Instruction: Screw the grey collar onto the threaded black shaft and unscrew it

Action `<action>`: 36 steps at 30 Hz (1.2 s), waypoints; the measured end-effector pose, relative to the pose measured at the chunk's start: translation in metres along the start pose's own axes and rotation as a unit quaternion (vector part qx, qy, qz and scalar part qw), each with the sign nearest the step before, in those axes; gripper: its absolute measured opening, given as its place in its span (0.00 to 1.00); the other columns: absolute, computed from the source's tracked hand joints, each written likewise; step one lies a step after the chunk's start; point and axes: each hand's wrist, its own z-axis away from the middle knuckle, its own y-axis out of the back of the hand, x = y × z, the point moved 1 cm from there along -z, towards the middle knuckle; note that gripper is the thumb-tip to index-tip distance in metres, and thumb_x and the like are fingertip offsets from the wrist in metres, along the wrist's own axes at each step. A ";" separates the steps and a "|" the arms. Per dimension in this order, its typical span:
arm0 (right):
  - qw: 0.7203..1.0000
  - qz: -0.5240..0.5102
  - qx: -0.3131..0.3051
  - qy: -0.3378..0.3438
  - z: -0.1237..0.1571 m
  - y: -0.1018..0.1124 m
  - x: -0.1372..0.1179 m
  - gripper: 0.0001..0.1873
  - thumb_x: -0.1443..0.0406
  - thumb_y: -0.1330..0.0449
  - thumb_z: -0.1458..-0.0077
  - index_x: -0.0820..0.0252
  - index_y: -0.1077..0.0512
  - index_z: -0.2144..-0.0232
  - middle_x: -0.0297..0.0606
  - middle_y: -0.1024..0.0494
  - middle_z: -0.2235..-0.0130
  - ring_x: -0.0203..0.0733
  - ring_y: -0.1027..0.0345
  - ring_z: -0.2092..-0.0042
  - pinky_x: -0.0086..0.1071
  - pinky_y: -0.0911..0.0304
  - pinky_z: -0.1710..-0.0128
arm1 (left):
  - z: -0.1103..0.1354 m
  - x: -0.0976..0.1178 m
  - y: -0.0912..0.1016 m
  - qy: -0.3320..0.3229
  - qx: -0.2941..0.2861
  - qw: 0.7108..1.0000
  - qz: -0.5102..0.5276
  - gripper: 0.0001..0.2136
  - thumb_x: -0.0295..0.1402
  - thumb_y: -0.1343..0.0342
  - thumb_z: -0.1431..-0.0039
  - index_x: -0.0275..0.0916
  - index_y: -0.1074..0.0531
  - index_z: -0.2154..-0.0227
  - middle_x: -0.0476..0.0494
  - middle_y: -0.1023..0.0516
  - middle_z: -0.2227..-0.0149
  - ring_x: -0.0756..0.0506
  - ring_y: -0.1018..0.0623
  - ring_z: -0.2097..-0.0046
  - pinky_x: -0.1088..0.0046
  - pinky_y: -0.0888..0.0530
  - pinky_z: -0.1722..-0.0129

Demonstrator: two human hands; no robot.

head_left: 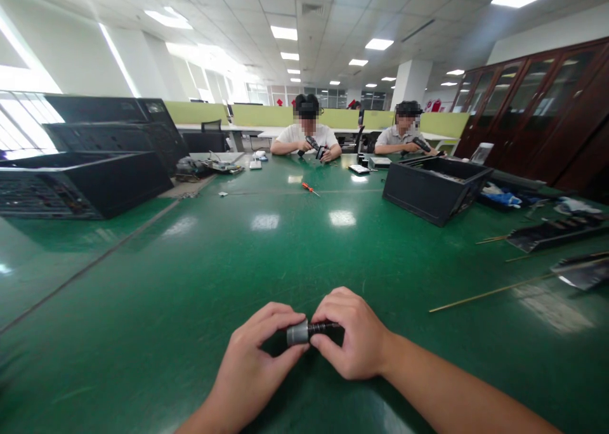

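An open black case (419,196) stands to the right, another black case (136,180) to the left — contents too indistinct to name. Between the hands is a grey cylinder (297,333): the left hand (254,351) pinches its body, the right hand (354,335) holds its dark ribbed shaft (318,327).

The right grip (354,335) hides one end of the dark ridged shaft (318,328), while the left grip (252,351) covers part of the gray cylinder (297,334). The picture's edges cut off the forearms (442,380) and the left-hand black case (128,183). The jumbled parts (223,165) beyond it are too small to identify
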 end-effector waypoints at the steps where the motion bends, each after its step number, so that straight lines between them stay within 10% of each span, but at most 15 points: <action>1: 1.000 -0.002 0.002 0.002 0.000 0.000 0.000 0.05 0.64 0.39 0.48 0.59 0.27 0.67 0.38 0.21 0.68 0.43 0.29 0.66 0.38 0.38 0.58 | 0.000 0.001 0.000 -0.002 0.000 1.000 -0.004 0.10 0.29 0.35 0.48 0.44 0.19 0.62 0.46 0.19 0.63 0.47 0.18 0.62 0.75 0.21 0.61; 36: 0.998 -0.049 0.026 0.006 -0.001 -0.002 0.000 0.03 0.65 0.37 0.47 0.59 0.25 0.70 0.37 0.20 0.69 0.41 0.26 0.67 0.36 0.36 0.59 | 0.001 0.006 0.008 -0.017 0.003 1.000 -0.021 0.12 0.28 0.33 0.49 0.47 0.20 0.61 0.51 0.20 0.65 0.50 0.19 0.65 0.79 0.23 0.64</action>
